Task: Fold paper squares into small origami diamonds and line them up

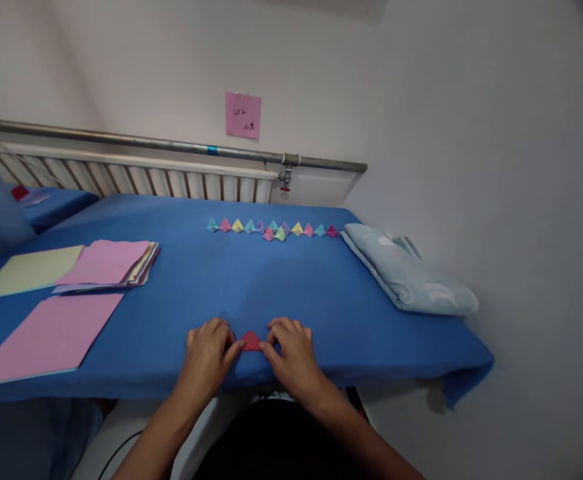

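Note:
A small red piece of folded paper [251, 341], roughly triangular, lies near the front edge of the blue-covered table [191, 280]. My left hand [210, 353] curls in from the left, thumb pressed at the paper's left corner. From the other side my right hand [290, 353] holds the right corner with its thumb and bent fingers. The undersides of the fingers are partly hidden. Farther back, several small folded paper pieces [249, 227] in pink, yellow, blue, green and purple stand in a row, with two in front of it.
On the left lie a stack of coloured paper [106, 261], a yellow sheet [26, 270] and large pink sheets [51, 337]. A folded light-blue blanket [406, 270] rests at the right. Behind the table run a metal pipe [161, 143] and a radiator [171, 180]; a pink note [243, 115] hangs above.

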